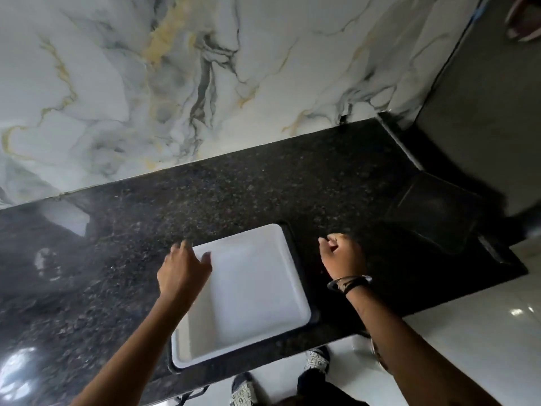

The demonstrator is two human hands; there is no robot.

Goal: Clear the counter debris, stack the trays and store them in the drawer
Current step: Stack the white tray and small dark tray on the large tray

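1. Because the white tray [246,294] already sits nested on a black tray [297,260] whose rim shows along its right and near edges, we judge this stack begun; it lies at the near edge of the table [234,189], its long axis running from us toward the wall.
2. Our left hand [183,271] hovers at the white tray's far-left corner, fingers [205,257] spread wide and holding nothing.
3. Our right hand [341,256] hangs just right of the stack, fingers curled loosely; whether they pinch any debris we cannot tell.
4. Another black tray [433,212] rests well apart to the right, nearer our right hand, so that hand seems best placed to fetch it.
5. Speckled black granite forms the table, a marbled wall [175,83] rises behind it, and glossy white floor [468,332] shows below.
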